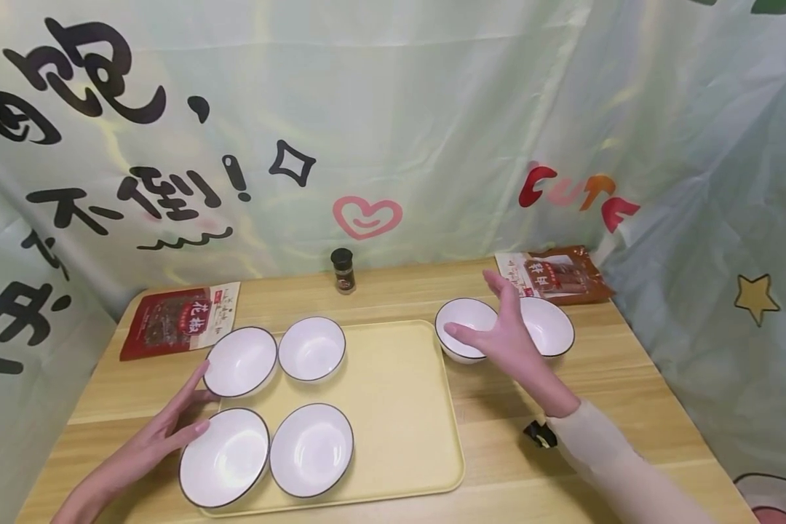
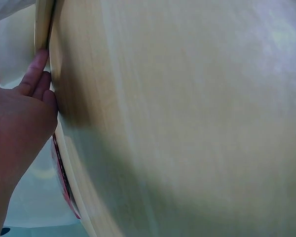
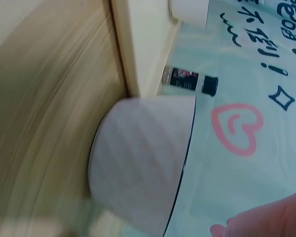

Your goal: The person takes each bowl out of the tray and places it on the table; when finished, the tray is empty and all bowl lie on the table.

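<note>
My left hand (image 1: 156, 438) is at the tray's left edge, its fingertips by the rim of the far-left white bowl (image 1: 241, 362) and its thumb at the near-left white bowl (image 1: 224, 457). Those fingers (image 2: 32, 79) stretch along the tray edge in the left wrist view. Two more white bowls, one farther (image 1: 312, 349) and one nearer (image 1: 311, 450), stand beside them on the yellow tray (image 1: 406, 407). Over a white bowl (image 1: 461, 353) right of the tray, my right hand (image 1: 514, 335) spreads thumb and fingers apart, holding nothing. Another bowl (image 1: 550, 327) stands just beyond it, partly hidden.
A red spice packet (image 1: 177, 320) lies at the back left, a brown packet (image 1: 566, 275) at the back right. The black-capped spice jar (image 1: 343, 271) stands near the curtain (image 1: 432, 145). A small black object (image 1: 540, 434) shows by the right sleeve (image 1: 602, 444).
</note>
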A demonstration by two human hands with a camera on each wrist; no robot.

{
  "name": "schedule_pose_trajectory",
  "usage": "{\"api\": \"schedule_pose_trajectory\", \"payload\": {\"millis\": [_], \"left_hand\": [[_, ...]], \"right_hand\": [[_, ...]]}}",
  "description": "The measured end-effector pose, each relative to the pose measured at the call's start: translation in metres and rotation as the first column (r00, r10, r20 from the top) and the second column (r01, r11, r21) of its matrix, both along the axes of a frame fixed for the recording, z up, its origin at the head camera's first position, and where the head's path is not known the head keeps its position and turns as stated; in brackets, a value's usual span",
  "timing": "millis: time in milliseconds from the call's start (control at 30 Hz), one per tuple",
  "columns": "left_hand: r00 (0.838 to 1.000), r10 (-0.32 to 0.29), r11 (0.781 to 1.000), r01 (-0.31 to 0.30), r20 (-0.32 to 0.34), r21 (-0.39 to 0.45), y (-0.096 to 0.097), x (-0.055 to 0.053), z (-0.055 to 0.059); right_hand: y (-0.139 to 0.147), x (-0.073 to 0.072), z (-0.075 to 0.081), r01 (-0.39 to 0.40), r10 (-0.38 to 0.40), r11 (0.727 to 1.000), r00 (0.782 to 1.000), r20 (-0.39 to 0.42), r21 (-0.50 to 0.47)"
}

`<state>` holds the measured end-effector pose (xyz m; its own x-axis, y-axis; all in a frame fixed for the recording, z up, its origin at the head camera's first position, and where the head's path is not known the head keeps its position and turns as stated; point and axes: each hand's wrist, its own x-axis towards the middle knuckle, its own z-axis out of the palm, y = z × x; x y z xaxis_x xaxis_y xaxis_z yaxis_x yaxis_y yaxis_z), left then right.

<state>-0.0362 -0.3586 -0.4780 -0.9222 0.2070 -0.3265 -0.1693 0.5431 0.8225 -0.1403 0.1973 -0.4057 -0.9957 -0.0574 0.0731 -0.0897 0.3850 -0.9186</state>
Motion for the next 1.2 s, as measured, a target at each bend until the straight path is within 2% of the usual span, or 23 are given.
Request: {"api": "schedule_pose_trajectory", "payload": {"millis": [233,333,600,967,1200], "left_hand": [[1.000,0.000,1.000,0.000,-0.009,-0.006,0.000,0.001,-0.002],[1.000,-0.005,1.000,0.005,-0.018,-0.013,-0.001,0.000,-0.003],[1.000,-0.002,1.000,0.002,0.021,0.000,-0.003,-0.001,-0.003],[1.000,0.001,1.000,-0.001,0.024,0.010,-0.003,-0.002,-0.004],[0.999,0.000,1.000,0.000,0.035,0.006,-0.004,-0.002,-0.006]], "right_hand": [[-0.028,-0.001,-0.008,-0.042,0.042,0.999,0.999,-0.008,0.008],[-0.041,0.001,-0.011,-0.087,0.087,0.996,0.996,0.004,0.006],[-0.080,0.004,-0.017,-0.213,0.214,0.976,0.977,0.021,-0.042],[-0.132,-0.001,-0.035,-0.347,0.363,0.928,0.924,0.121,-0.136],[-0.157,-0.006,-0.045,-0.432,0.458,0.885,0.875,0.158,-0.170]]}}
